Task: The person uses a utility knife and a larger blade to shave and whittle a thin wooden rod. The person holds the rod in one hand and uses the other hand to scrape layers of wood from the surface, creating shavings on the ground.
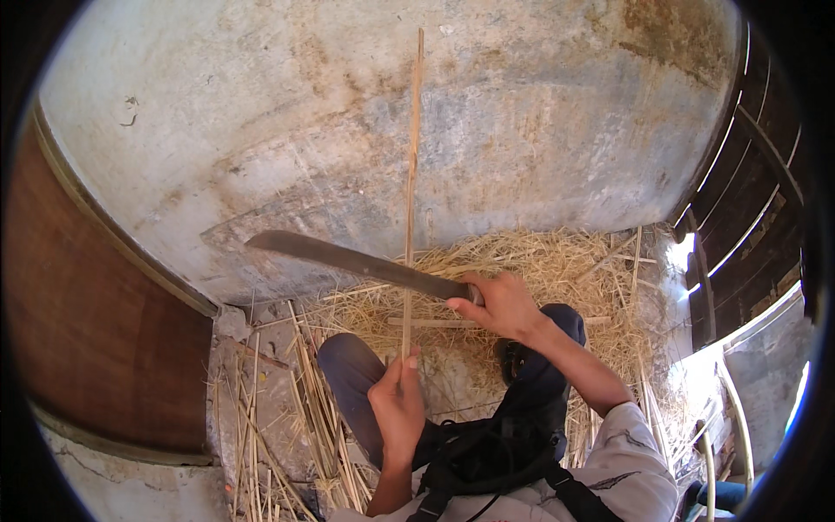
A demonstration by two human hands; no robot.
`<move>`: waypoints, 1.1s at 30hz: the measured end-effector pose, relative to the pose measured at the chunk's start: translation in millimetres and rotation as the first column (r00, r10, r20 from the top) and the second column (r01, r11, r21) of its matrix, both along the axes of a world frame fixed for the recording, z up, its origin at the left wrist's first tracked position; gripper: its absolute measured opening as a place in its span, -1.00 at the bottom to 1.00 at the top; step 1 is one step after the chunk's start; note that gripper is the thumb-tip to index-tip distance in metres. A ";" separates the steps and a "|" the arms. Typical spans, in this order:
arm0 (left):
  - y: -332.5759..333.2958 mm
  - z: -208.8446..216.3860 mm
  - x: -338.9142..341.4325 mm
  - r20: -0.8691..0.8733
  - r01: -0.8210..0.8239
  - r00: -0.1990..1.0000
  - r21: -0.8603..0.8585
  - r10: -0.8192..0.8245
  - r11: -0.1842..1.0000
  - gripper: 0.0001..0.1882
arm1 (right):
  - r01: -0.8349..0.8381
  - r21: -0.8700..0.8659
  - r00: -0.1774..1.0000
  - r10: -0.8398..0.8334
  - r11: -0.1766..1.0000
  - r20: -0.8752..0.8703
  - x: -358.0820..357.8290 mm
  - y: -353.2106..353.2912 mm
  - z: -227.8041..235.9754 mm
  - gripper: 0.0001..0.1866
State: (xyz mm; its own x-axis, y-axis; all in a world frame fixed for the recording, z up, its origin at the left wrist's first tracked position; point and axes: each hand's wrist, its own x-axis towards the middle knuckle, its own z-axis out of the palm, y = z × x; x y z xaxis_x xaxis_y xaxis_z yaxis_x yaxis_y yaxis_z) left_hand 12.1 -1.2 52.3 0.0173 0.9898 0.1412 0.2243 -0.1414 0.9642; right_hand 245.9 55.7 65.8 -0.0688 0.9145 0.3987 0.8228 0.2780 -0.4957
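A long, thin strip of bamboo or split wood point(412, 191) stands almost upright in front of me, its lower end pinched in my left hand point(397, 404). My right hand point(502, 304) is wrapped round the short handle of a machete point(348, 258). The long dark blade points left and crosses the strip a little above my left hand. Whether the edge touches the strip, I cannot tell. Between and beyond my bent knees lies a heap of pale shavings point(531, 261), with another stick point(435, 323) lying crosswise on it.
Several split strips point(317, 404) lie in a loose bundle by my left knee. A stained wall point(522, 122) rises ahead, close behind the shavings. At the left is a brown wooden panel point(113, 331); dark slatted boards point(752, 191) and leaning poles point(737, 409) stand at the right.
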 end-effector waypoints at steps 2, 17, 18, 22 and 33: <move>0.3 -2.3 -1.0 -0.012 -0.007 1.000 -0.011 0.007 1.000 -0.74 | -0.006 -0.056 1.000 0.005 0.998 -0.013 2.4 2.6 0.6 -0.34; -0.4 -16.7 -10.5 0.058 -0.008 0.998 0.031 0.006 0.999 -0.70 | -0.064 0.064 0.993 0.057 0.996 0.104 -9.4 3.8 9.6 -0.42; -2.2 -14.9 -11.2 0.059 0.008 0.998 0.013 -0.008 1.000 -0.70 | -0.096 0.054 0.991 0.091 0.994 0.097 -10.9 1.1 9.7 -0.40; -9.2 -18.6 -14.5 0.032 0.009 0.999 0.067 -0.012 0.998 -0.71 | -0.030 0.044 0.984 0.022 0.999 0.175 9.8 17.2 8.3 -0.43; -2.7 -30.3 -27.0 0.087 0.036 0.996 0.005 -0.036 0.999 -0.67 | -0.048 0.054 0.994 0.042 0.997 0.104 -4.6 -3.9 13.2 -0.39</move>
